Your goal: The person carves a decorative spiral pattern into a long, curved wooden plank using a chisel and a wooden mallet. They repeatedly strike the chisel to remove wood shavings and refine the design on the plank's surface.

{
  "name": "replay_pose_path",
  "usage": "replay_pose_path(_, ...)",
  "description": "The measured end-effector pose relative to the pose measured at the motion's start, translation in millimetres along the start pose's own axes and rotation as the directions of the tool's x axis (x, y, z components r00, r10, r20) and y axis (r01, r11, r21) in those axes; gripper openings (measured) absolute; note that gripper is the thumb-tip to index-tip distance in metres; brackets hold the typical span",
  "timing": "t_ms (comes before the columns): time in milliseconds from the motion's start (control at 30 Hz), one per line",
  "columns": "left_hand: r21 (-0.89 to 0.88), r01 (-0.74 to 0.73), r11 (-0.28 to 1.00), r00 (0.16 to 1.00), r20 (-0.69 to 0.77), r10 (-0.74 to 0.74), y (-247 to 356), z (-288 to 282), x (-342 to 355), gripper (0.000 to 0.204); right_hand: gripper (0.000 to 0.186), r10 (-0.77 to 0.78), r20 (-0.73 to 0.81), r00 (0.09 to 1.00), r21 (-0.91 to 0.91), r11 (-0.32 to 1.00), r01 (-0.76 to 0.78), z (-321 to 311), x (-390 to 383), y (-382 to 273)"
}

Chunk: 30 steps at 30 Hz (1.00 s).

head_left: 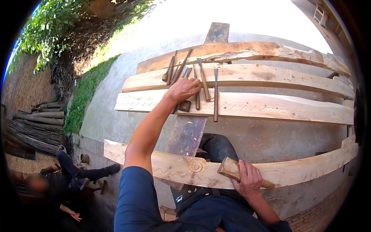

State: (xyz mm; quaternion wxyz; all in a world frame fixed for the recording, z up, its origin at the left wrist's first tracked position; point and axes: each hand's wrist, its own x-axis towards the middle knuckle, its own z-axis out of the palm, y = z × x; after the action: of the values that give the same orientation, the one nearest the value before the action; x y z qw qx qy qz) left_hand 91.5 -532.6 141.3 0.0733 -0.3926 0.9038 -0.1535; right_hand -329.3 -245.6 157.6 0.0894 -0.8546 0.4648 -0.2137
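Observation:
My left hand [184, 89] reaches over a row of chisels on the planks, its fingers curled down and closed. What they hold, if anything, is hidden; a long-handled chisel [198, 101] lies right at the fingertips. To the right lie a wooden-handled chisel [205, 87] and a slim dark chisel [216, 96]. Several more chisels [181, 65] lie beyond the hand, and a small dark block [184, 106] sits below it. My right hand [249, 179] is wrapped round a wooden mallet [229, 169], which rests over the nearest plank [301, 169]. That plank bears a carved spiral [196, 165] and zigzag lines.
Behind the near plank are a zigzag-carved plank [278, 102], a plain plank [270, 75] and a rough-edged plank [255, 49]. A dark board [187, 133] runs crosswise beneath them. At lower left sits another person [50, 185], near stacked logs [42, 118].

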Motion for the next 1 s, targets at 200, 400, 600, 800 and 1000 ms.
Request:
replay_pose_path(200, -0.056, 0.172, 0.984, 0.847, -0.502, -0.177, -6.5, -62.2, -15.9, 0.029, 0.082, -0.011, 0.002, 1.0, -0.011, 1.0, 0.011, 2.1, -1.9, 1.2)
replay_pose_path(400, -0.885, 0.186, 0.426, 0.331, -0.351, -0.876, 28.0, -118.6, -61.7, 0.016, 0.087, -0.003, 0.012, 1.0, -0.017, 1.0, 0.004, 2.0, -3.0, 0.6)
replay_pose_path(600, -0.972, 0.048, 0.232, 0.343, -0.202, -0.917, 57.9, -101.0, -85.0, 0.017, 0.089, -0.001, 0.018, 1.0, 0.0, 1.0, 0.001, 1.3, -2.2, -1.4)
replay_pose_path(800, -0.956, 0.121, 0.266, 0.356, -0.208, -0.911, 75.3, -80.7, -79.0, 0.014, 0.088, 0.005, 0.014, 1.0, -0.015, 1.0, -0.004, 5.1, -6.2, -0.2)
replay_pose_path(1000, -0.893, 0.217, 0.395, 0.302, -0.323, -0.897, 96.5, -68.8, -70.6, 0.015, 0.087, 0.007, 0.025, 1.0, -0.034, 0.999, -0.007, 3.9, -3.8, -1.9)
